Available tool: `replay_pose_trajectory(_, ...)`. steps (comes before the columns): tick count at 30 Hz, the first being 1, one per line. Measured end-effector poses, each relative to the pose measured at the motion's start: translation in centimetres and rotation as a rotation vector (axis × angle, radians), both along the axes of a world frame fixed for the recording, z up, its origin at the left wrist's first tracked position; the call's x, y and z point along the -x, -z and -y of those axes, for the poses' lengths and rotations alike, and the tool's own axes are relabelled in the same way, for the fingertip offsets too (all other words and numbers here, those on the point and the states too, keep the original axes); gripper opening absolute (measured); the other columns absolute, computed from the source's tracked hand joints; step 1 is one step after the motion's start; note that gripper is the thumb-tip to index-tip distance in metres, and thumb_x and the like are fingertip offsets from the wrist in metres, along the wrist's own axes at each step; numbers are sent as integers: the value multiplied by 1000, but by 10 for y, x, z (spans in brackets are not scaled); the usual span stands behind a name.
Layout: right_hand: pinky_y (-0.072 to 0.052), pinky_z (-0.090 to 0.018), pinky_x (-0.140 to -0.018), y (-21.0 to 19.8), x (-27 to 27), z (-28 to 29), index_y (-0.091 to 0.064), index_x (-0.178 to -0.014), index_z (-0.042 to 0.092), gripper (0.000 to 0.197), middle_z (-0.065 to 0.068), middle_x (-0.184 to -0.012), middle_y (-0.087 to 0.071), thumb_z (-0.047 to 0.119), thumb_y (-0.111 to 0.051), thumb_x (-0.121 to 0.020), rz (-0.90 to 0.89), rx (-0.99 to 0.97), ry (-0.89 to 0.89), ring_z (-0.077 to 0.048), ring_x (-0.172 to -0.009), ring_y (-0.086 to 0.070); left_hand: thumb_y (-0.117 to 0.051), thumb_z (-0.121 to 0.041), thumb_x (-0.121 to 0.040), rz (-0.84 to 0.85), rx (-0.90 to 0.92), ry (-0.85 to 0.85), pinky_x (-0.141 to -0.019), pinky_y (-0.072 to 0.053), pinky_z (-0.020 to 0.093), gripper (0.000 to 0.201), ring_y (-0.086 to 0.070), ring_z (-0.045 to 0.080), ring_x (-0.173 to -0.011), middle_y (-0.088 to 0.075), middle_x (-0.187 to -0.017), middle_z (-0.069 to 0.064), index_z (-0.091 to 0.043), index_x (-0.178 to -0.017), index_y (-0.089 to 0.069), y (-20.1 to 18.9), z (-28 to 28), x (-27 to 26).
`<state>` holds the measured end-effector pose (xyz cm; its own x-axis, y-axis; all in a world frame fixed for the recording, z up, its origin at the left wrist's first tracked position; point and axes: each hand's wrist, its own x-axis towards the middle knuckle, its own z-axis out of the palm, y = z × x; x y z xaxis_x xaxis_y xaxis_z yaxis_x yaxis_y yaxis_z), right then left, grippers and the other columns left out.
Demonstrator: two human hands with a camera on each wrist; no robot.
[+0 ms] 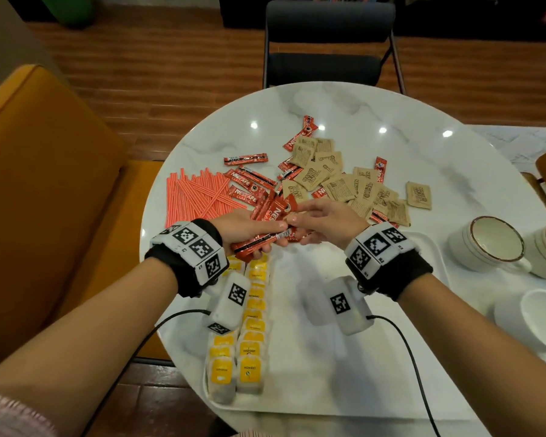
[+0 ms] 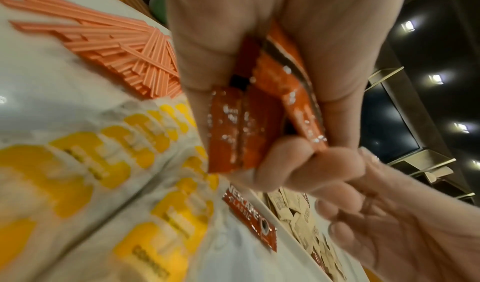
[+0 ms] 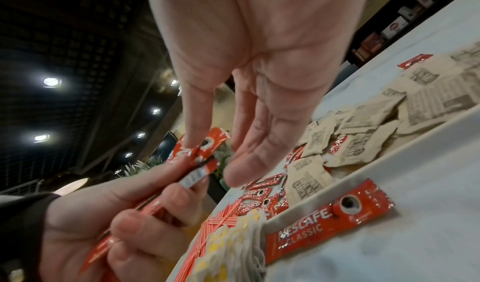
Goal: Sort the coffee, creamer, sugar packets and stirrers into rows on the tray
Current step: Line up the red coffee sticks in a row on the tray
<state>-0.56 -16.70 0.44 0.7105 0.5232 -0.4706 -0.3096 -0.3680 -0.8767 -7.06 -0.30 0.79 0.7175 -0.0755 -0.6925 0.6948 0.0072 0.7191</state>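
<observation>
Left fingers (image 3: pixel 135 225) curl round fanned coffee sticks (image 1: pixel 270 216); right fingers (image 3: pixel 259 142) straight, thumb touching them. Risk: loose fan slips, scattering over tray (image 1: pixel 312 357).

Marble table (image 1: pixel 344 115) — tray (image 1: pixel 312 373), stirrers (image 1: pixel 199 197), packets (image 1: pixel 344 184), cups (image 1: pixel 489 244)
</observation>
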Motion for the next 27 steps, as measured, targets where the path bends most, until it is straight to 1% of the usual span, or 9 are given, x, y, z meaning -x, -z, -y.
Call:
replay_pose_trajectory(4,-56,-18,-60,3,-5,8,-57,-108,4,32,-6,-78,-65,8,-68,-79,-45,-48,74,-11,-59,-62,-61,-25,-87,25,17,-16,-41,-45,17,18,-54,8,-46,-70,-74,6,-9,-94,-58,0,14,-5)
replay_pose_trajectory(8,-56,-17,-59,4,-9,17,-63,-86,3,11,-7,-69,-64,-3,-65,-78,-95,-123,72,-8,-54,-63,-65,-44,-74,26,-21,-29,-47,-44,22,42,-50,16,-55,-64,-90,18,-6,-92,-61,2,22,-8)
replay_pose_trajectory(10,-56,-18,-57,4,-12,21,-63,-80,4,11,-5,-61,-66,-6,-64,-77,-70,-118,67,-9,-52,-63,-61,-49,-75,30,-6,-30,-49,-43,22,44,-51,16,-57,-64,-87,16,-6,-88,-61,2,26,-9)
replay_pose_trajectory(13,-55,-18,-55,1,-17,29,-60,-79,3,14,-3,-58,-66,-11,-60,-78,-45,-159,135,-10,-51,-63,-53,-38,-89,38,80,-115,-42,-47,18,34,-56,11,-49,-69,-73,7,-4,-94,-59,5,26,-10)
replay_pose_trajectory(16,-56,-18,-60,-2,-22,38,-62,-77,6,17,-6,-69,-66,-11,-61,-78,57,-191,182,-12,-58,-65,-53,-26,-93,23,166,-174,-39,-42,15,25,-51,8,-44,-69,-70,6,-4,-103,-58,5,21,-7)
replay_pose_trajectory(19,-55,-15,-64,-2,-23,43,-64,-74,10,20,-3,-72,-68,-11,-63,-76,163,-151,168,-7,-62,-67,-53,-14,-92,12,222,-224,-38,-38,14,9,-46,5,-41,-63,-60,2,-5,-92,-56,3,15,-4)
replay_pose_trajectory(21,-54,-12,-64,2,-20,44,-65,-75,10,22,2,-68,-69,-12,-64,-75,185,-130,139,-3,-62,-67,-52,-8,-92,18,228,-257,-38,-37,13,8,-43,4,-39,-56,-52,-1,-8,-84,-53,2,12,-2)
replay_pose_trajectory(25,-55,-18,-75,10,-13,43,-69,-76,15,22,3,-71,-69,-7,-69,-73,239,-63,136,-5,-65,-66,-55,-12,-91,4,112,-247,-35,-38,13,10,-44,4,-36,-50,-46,-1,-4,-85,-54,-2,10,-1)
replay_pose_trajectory(27,-54,-21,-79,12,-12,42,-69,-70,20,25,10,-65,-70,-5,-71,-71,270,-79,178,-6,-67,-67,-55,-18,-92,-19,99,-232,-36,-39,14,17,-45,4,-37,-59,-57,4,-1,-93,-56,-2,10,-1)
